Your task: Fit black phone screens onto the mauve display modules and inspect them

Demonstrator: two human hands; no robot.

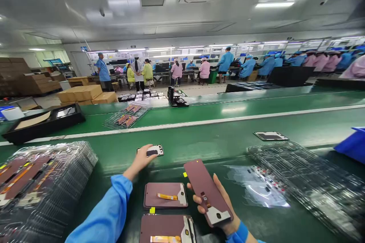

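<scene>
My left hand (143,159) reaches forward over the green belt, its fingers closed on the near end of a phone middle frame (156,149) with a white and dark face. My right hand (221,191) grips a phone screen (205,190), tilted, its brownish-red back toward me. A yellow tab sticks out at that screen's left edge, and a pale flex part lies across its lower end. Between my arms rest two more phone screens, a farther one (152,190) and a nearer one (162,228), both with orange flex cables. The nearer one is cut off by the picture's bottom edge.
Stacked clear plastic trays (82,167) holding screens stand at left; more clear trays (313,174) lie at right beside plastic film (256,190) with small parts. Another phone frame (270,136) sits farther right, near a blue bin (352,146). Co-workers sit and stand beyond.
</scene>
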